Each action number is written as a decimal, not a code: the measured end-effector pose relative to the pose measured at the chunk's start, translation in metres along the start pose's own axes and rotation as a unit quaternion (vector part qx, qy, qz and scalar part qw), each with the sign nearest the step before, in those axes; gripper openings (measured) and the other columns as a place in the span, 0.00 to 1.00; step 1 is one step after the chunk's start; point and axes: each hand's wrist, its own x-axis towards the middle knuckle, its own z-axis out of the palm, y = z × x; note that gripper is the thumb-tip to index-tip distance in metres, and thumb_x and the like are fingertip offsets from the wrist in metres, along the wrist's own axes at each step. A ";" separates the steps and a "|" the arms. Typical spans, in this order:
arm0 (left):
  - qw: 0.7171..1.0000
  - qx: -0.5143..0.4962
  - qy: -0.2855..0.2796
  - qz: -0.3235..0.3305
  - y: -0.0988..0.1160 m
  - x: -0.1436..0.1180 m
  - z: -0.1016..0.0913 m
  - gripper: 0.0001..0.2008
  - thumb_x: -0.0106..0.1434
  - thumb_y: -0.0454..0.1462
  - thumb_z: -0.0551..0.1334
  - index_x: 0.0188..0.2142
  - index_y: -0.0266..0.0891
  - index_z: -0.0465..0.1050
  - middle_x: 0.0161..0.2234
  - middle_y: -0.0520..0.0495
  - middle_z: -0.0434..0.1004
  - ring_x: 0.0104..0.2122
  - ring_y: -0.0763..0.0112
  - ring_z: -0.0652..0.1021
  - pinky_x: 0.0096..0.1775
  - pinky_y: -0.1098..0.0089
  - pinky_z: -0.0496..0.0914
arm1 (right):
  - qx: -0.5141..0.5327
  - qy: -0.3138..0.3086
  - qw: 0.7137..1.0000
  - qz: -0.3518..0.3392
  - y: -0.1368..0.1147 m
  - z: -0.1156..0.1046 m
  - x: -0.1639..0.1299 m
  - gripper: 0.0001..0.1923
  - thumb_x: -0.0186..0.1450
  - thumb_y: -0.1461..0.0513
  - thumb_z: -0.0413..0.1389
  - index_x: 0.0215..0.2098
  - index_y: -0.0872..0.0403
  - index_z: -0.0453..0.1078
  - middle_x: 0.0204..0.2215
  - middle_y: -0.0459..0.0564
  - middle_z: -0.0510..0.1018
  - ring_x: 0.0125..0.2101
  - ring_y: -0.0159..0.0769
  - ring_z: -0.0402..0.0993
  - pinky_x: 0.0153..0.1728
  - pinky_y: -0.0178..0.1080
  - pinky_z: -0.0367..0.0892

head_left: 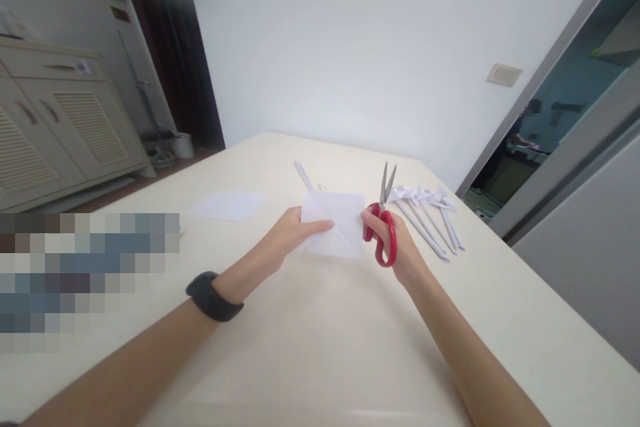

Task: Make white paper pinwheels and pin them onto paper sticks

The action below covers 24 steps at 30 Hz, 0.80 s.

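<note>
A white square sheet of paper (340, 208) with a diagonal crease is held up above the table. My left hand (295, 234) grips its left side, thumb lying across the front and fingers hidden behind. My right hand (399, 237) has red-handled scissors (386, 240) in it, blades pointing up and slightly apart. The thumb of that hand is at the paper's right edge; whether it also pinches the sheet is hard to tell.
Rolled paper sticks with folded white paper tops (423, 199) lie at the right of the table (320, 347). Flat white sheets (230, 204) lie at the left. Thin white paper sticks (303, 175) lie behind the held paper. A wall (340, 54) stands beyond the table.
</note>
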 end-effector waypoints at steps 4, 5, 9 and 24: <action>1.000 0.028 0.005 -0.006 -0.001 0.000 -0.001 0.22 0.48 0.46 0.66 0.40 0.35 0.74 0.40 0.40 0.79 0.38 0.54 0.78 0.36 0.62 0.72 | -0.046 0.017 0.999 -0.004 0.009 -0.008 0.005 0.14 0.61 0.52 0.49 0.30 0.55 0.63 0.25 0.46 0.67 0.27 0.30 0.62 0.28 0.34 0.59; 0.999 0.033 0.008 -0.005 -0.001 0.000 -0.001 0.22 0.48 0.46 0.66 0.40 0.35 0.74 0.40 0.40 0.79 0.37 0.54 0.78 0.35 0.62 0.72 | -0.089 0.020 0.996 0.008 0.012 -0.012 0.008 0.14 0.61 0.52 0.48 0.31 0.55 0.64 0.26 0.47 0.68 0.27 0.30 0.63 0.29 0.34 0.59; 0.999 0.033 0.022 -0.018 -0.001 0.000 -0.001 0.19 0.49 0.44 0.65 0.38 0.36 0.75 0.40 0.40 0.79 0.37 0.54 0.78 0.36 0.63 0.71 | -0.287 -0.001 0.954 0.092 0.033 -0.027 0.018 0.11 0.59 0.55 0.50 0.29 0.55 0.65 0.25 0.48 0.70 0.25 0.32 0.65 0.25 0.35 0.59; 1.000 0.018 0.001 -0.015 -0.004 0.000 0.001 0.19 0.49 0.43 0.66 0.39 0.36 0.74 0.41 0.41 0.78 0.38 0.54 0.78 0.36 0.62 0.72 | -0.496 -0.046 0.862 0.091 0.048 -0.021 0.013 0.03 0.53 0.67 0.52 0.25 0.54 0.61 0.33 0.55 0.69 0.32 0.38 0.65 0.26 0.36 0.54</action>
